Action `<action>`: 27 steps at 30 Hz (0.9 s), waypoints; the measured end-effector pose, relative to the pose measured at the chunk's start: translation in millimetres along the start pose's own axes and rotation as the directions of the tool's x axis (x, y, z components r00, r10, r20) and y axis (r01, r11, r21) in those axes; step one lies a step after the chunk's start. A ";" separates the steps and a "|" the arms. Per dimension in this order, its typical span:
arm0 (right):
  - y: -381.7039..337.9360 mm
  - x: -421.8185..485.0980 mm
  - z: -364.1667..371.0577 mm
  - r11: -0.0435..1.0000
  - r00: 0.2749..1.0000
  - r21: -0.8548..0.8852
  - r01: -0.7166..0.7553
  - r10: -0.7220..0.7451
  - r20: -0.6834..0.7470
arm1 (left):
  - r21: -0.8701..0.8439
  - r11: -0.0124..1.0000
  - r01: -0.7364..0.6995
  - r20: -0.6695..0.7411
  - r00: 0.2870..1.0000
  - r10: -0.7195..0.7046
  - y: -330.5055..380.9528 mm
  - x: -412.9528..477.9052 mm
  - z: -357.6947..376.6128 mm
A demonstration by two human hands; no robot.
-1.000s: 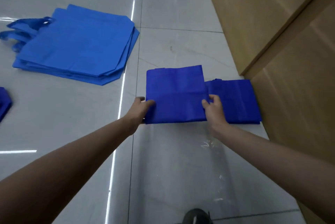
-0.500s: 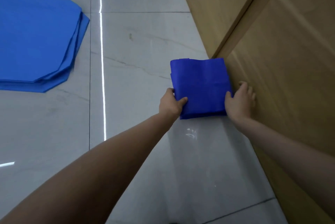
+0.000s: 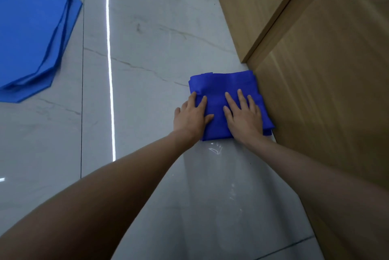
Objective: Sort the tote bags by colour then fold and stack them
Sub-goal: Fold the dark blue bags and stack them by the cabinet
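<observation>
Both the left hand (image 3: 192, 115) and right hand (image 3: 244, 115) press flat on 1 folded dark-blue tote (image 3: 223, 85), while the lighter-blue pile (image 3: 31, 38) far off the left hand waits unfolded.

matt cloth bag (image 3: 219, 85), glossy marble floor (image 3: 147, 49)

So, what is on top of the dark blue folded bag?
The left hand and the right hand lie flat on the folded bag. Anything beneath it is covered.
</observation>
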State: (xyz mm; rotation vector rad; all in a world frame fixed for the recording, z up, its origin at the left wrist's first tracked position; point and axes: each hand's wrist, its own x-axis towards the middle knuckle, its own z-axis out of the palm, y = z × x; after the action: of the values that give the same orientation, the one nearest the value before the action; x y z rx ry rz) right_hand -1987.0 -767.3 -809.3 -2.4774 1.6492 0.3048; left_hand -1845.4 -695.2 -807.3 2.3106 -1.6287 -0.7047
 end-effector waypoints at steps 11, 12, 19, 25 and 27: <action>-4.7 -2.2 -15.9 0.999 0.995 -0.001 0.033 -0.033 -0.089 | -0.072 0.981 -0.180 0.055 0.981 0.184 -29.8 -15.5 -30.5; -8.3 -3.5 -23.7 0.997 0.986 0.011 0.075 -0.073 -0.149 | -0.072 0.980 -0.185 0.040 0.981 0.188 -36.5 -20.4 -38.4; -82.2 -24.7 -60.3 0.837 0.827 0.106 0.537 -0.498 -0.260 | -0.067 0.989 -0.132 -0.066 0.990 0.128 -107.1 -76.0 -101.0; -198.0 -54.6 -39.1 0.561 0.562 0.058 0.826 -0.827 0.003 | -0.061 0.992 0.113 -0.102 0.988 -0.119 -211.7 -179.9 -127.1; -244.6 -65.7 -30.8 0.489 0.485 0.039 0.871 -0.871 0.077 | -0.075 0.970 0.232 -0.123 0.963 -0.240 -250.9 -217.5 -128.1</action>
State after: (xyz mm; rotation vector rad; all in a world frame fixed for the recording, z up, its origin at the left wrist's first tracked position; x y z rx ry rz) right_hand -1783.2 -621.9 -760.1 -2.8504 0.1528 0.2516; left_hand -1633.1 -414.6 -754.4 2.4753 -1.2728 -0.6239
